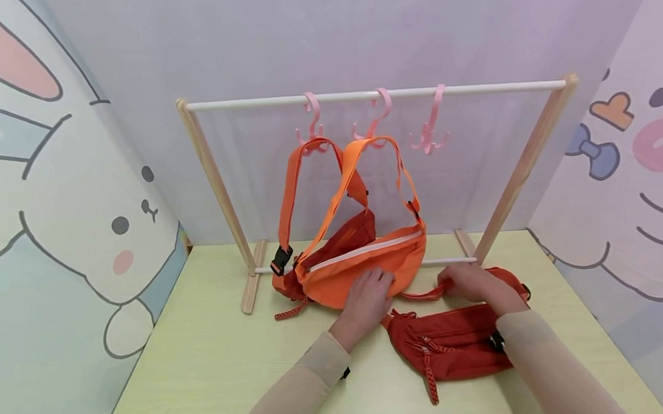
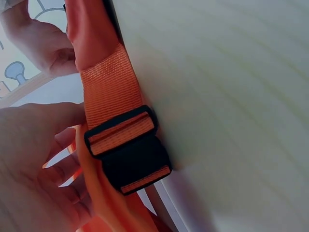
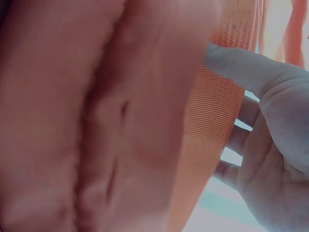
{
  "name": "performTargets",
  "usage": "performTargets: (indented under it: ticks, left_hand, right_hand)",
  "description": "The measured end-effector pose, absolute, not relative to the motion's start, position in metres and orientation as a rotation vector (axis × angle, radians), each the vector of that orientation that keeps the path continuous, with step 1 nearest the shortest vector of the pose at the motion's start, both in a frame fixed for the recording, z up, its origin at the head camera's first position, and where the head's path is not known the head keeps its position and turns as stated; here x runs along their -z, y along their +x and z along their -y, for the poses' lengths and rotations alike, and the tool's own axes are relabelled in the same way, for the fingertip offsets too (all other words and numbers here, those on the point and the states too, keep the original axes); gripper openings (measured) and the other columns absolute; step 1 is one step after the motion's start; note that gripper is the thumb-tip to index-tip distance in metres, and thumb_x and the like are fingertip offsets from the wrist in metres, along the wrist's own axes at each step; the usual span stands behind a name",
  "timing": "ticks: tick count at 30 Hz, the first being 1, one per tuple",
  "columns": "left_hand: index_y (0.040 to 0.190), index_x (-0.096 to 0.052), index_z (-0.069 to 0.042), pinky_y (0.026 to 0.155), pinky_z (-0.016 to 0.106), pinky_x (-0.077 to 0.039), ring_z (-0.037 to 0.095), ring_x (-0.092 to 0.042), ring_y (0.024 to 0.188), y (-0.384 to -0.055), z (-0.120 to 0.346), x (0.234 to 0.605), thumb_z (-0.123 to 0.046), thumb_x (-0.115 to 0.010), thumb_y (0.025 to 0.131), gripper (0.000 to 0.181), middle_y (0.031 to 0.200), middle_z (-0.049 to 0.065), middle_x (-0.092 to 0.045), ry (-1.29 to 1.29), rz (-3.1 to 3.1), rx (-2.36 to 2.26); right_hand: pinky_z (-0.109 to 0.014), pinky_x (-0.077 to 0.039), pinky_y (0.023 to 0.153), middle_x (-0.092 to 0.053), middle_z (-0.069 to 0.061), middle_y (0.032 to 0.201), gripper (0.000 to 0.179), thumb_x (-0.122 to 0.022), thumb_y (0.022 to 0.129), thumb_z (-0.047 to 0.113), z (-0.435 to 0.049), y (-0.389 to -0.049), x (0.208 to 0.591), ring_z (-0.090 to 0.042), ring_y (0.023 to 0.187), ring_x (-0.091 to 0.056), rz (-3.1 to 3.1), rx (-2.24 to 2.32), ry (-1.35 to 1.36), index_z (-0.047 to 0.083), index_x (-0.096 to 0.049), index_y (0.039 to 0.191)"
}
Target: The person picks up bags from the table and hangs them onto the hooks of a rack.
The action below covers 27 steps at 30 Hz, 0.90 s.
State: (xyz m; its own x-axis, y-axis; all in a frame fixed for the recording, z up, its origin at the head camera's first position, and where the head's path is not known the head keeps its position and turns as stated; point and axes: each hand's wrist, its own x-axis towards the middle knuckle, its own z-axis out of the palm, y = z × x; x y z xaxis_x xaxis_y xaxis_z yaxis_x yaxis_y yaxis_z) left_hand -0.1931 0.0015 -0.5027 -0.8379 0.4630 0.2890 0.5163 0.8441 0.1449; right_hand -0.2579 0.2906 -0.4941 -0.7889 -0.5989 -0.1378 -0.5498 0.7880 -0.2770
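Red strap [image 1: 426, 295] in right hand [image 1: 473, 282]

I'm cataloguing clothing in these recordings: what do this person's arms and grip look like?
The left sleeve and right sleeve are long, plain and beige, ending near the wrists. The left grip and right grip are bare hands, without gloves.

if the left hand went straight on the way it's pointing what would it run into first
Probably the front of the bright orange bag: the left hand points toward it in the head view, though any gap between them is hard to judge.
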Motion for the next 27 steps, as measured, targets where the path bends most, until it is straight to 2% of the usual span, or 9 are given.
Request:
performTargets:
  ticks: [6, 9, 18, 27]
  left_hand:
    - [0.127, -0.067, -0.017, 0.088, 0.034, -0.054, 0.018, -0.060, 0.102, -0.194, 0.000, 0.504, -0.024, -0.081, 0.096, 0.035, 0.113, 0.000, -0.061, -0.745, 2.785, 0.336]
    - [0.126, -0.067, -0.017, 0.086, 0.034, -0.054, 0.018, -0.059, 0.100, -0.195, 0.000, 0.504, -0.022, -0.080, 0.095, 0.034, 0.111, -0.001, -0.061, -0.745, 2.786, 0.334]
    - [0.128, -0.067, -0.018, 0.088, 0.033, -0.053, 0.017, -0.056, 0.099, -0.195, -0.001, 0.505, -0.021, -0.080, 0.095, 0.036, 0.113, -0.002, -0.060, -0.725, 2.824, 0.350]
    - [0.132, -0.065, -0.018, 0.096, 0.036, -0.052, 0.019, -0.055, 0.105, -0.197, 0.000, 0.501, -0.020, -0.082, 0.095, 0.040, 0.119, -0.001, -0.060, -0.687, 2.895, 0.384]
  right_hand:
    - [-0.036, -0.052, 0.074, -0.064, 0.011, 0.082, 0.017, -0.083, 0.092, 0.008, -0.290, -0.240, 0.481, -0.012, 0.074, -0.055, -2.682, 0.345, -0.803, 0.024, -0.077, 0.088]
    - [-0.033, -0.048, 0.070, -0.062, 0.010, 0.080, 0.019, -0.082, 0.093, 0.008, -0.290, -0.231, 0.473, -0.013, 0.071, -0.053, -2.654, 0.331, -0.724, 0.024, -0.075, 0.087]
    - [-0.033, -0.044, 0.064, -0.057, 0.006, 0.076, 0.025, -0.076, 0.091, -0.001, -0.292, -0.203, 0.446, -0.016, 0.067, -0.050, -2.672, 0.298, -0.624, 0.023, -0.070, 0.084]
    - [-0.036, -0.044, 0.067, -0.054, 0.007, 0.074, 0.025, -0.076, 0.087, -0.003, -0.297, -0.180, 0.420, -0.017, 0.071, -0.049, -2.733, 0.199, -0.659, 0.021, -0.068, 0.083]
